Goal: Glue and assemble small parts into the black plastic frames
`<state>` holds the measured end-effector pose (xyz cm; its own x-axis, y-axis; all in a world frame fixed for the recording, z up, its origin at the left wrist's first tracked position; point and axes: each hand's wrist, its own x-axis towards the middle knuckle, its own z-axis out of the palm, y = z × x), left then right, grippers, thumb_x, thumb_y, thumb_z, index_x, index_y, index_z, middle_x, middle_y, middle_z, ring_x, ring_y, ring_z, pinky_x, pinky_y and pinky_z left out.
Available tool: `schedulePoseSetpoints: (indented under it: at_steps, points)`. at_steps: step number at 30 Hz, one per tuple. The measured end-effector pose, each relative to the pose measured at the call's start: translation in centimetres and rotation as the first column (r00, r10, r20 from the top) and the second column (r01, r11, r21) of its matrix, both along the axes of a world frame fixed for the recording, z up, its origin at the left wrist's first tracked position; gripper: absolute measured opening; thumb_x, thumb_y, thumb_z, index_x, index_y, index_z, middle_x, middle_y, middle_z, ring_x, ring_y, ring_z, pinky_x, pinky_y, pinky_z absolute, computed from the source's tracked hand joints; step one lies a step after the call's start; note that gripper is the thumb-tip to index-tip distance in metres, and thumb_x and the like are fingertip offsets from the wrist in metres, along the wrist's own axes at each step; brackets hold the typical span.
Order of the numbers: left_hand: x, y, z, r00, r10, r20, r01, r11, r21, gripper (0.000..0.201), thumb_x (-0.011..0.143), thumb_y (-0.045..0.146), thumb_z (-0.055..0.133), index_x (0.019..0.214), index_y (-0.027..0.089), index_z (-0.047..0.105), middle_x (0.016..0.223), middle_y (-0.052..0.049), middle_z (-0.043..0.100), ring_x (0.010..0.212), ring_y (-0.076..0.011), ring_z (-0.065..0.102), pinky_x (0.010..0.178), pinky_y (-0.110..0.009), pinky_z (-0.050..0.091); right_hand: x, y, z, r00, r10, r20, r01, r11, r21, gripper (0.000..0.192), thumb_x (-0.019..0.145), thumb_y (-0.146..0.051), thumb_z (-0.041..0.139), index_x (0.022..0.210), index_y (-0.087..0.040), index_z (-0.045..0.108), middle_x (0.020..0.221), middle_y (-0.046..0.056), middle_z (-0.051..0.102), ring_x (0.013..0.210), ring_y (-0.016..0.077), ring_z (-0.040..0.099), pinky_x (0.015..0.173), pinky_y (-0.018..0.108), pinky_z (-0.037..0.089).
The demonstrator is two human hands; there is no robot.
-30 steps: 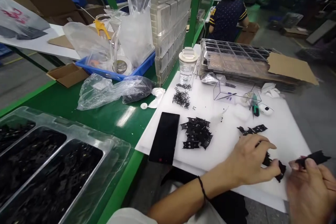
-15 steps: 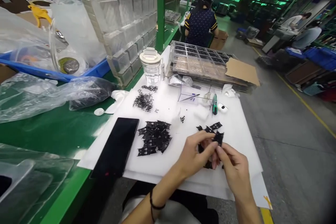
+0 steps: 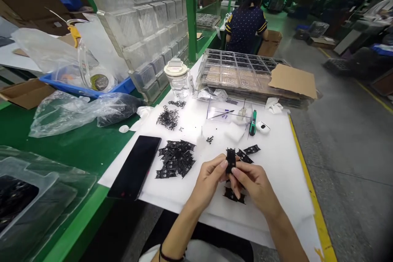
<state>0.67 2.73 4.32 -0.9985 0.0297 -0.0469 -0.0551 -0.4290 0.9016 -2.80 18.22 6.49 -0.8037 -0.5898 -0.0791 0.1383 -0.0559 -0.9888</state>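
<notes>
Between my two hands a small flat black plastic part (image 3: 231,160) stands upright over the white foam sheet. My left hand (image 3: 211,174) is closed on its left edge with thumb and fingers. From the right, my right hand (image 3: 250,178) pinches its lower end. Beneath and beside the hands lie a few like black parts (image 3: 233,195), some half hidden by the fingers. To the left a heap of the same black parts (image 3: 176,157) rests on the foam. Beyond it is a pile of thin black wire-like pieces (image 3: 168,118). Several tiny black bits (image 3: 210,140) lie ahead of my hands.
A dark tablet-like slab (image 3: 135,168) lies at the left. Behind are a lidded clear jug (image 3: 177,77), a green-handled tool (image 3: 253,123), a white oval device (image 3: 263,127) and stacked clear compartment trays (image 3: 236,69) with cardboard. A co-worker (image 3: 247,22) sits farther back.
Both hands have shifted left and nearer together, with the black part now turned upright between them. The camera view has swung slightly; more of the parts under the hands shows.
</notes>
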Motion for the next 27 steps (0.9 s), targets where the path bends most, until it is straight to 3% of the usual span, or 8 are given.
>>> schedulePoseSetpoints:
  at_steps: [5,8,11,13,18,22,27]
  points:
    - [-0.1,0.1,-0.2,1.0,0.006,0.016,-0.006,1.0,-0.002,0.032,0.104,0.038,0.058,0.11,0.016,0.081,0.076,-0.001,0.046,0.069,-0.0143,0.042,0.066,-0.029,0.038,-0.2,0.3,-1.0,0.999,-0.016,-0.036,0.016,1.0,-0.003,0.039,0.106,-0.037,0.056,0.074,-0.016,0.063,0.063,-0.002,0.059,0.049,0.0081,0.056,0.053,0.021,0.047]
    - [-0.3,0.2,0.0,1.0,0.007,-0.007,-0.007,1.0,-0.002,0.028,0.102,0.036,0.062,0.103,0.017,0.082,0.083,-0.003,0.052,0.076,-0.0161,0.048,0.071,-0.03,0.042,0.2,0.6,-0.9,0.992,-0.065,-0.111,0.066,0.998,0.0,0.035,0.106,-0.033,0.057,0.076,-0.017,0.066,0.064,-0.002,0.06,0.047,0.0078,0.056,0.049,0.02,0.048]
    - [-0.4,0.4,0.1,0.999,-0.001,-0.048,0.003,1.0,0.03,0.023,0.097,0.036,0.069,0.102,0.018,0.084,0.095,-0.007,0.058,0.079,-0.0177,0.055,0.072,-0.032,0.048,0.6,0.9,-1.0,0.949,-0.187,-0.252,0.184,0.982,-0.036,0.019,0.104,-0.024,0.059,0.093,-0.02,0.074,0.068,-0.002,0.064,0.047,0.0082,0.057,0.047,0.02,0.049]
    - [-0.3,0.6,0.2,0.997,-0.023,-0.068,0.028,0.996,0.081,0.021,0.09,0.034,0.077,0.105,0.021,0.084,0.098,-0.007,0.059,0.074,-0.0171,0.06,0.068,-0.033,0.051,0.8,1.0,-1.2,0.878,-0.287,-0.384,0.275,0.957,-0.087,0.017,0.101,-0.016,0.062,0.108,-0.024,0.076,0.077,-0.001,0.068,0.054,0.0098,0.062,0.051,0.022,0.053]
    - [-0.2,0.5,0.4,0.998,-0.035,-0.057,0.047,0.971,0.236,0.039,0.088,0.051,0.077,0.107,0.018,0.084,0.094,-0.006,0.061,0.072,-0.0152,0.061,0.064,-0.029,0.049,1.2,1.0,-2.1,0.62,-0.398,-0.676,0.4,0.902,-0.164,0.043,0.092,-0.002,0.066,0.125,-0.029,0.074,0.099,0.005,0.075,0.08,0.0178,0.073,0.067,0.029,0.062]
    - [-0.1,0.4,-0.2,0.997,-0.074,0.003,0.068,0.94,0.334,0.045,0.096,0.056,0.066,0.099,0.013,0.078,0.08,-0.002,0.063,0.057,-0.0085,0.056,0.05,-0.022,0.043,1.4,0.8,-2.8,0.465,-0.373,-0.803,0.444,0.883,-0.154,0.051,0.091,0.001,0.066,0.131,-0.029,0.072,0.1,0.006,0.075,0.089,0.0206,0.074,0.075,0.032,0.064]
    - [-0.1,0.2,-1.2,0.959,-0.28,0.033,0.238,0.869,0.434,0.024,0.1,0.034,0.068,0.114,0.015,0.065,0.07,0.004,0.065,0.047,-0.0086,0.058,0.04,-0.017,0.043,1.4,0.5,-2.6,0.328,-0.306,-0.894,0.474,0.872,-0.124,0.061,0.09,0.007,0.062,0.14,-0.027,0.066,0.105,0.008,0.072,0.094,0.0209,0.071,0.076,0.032,0.062]
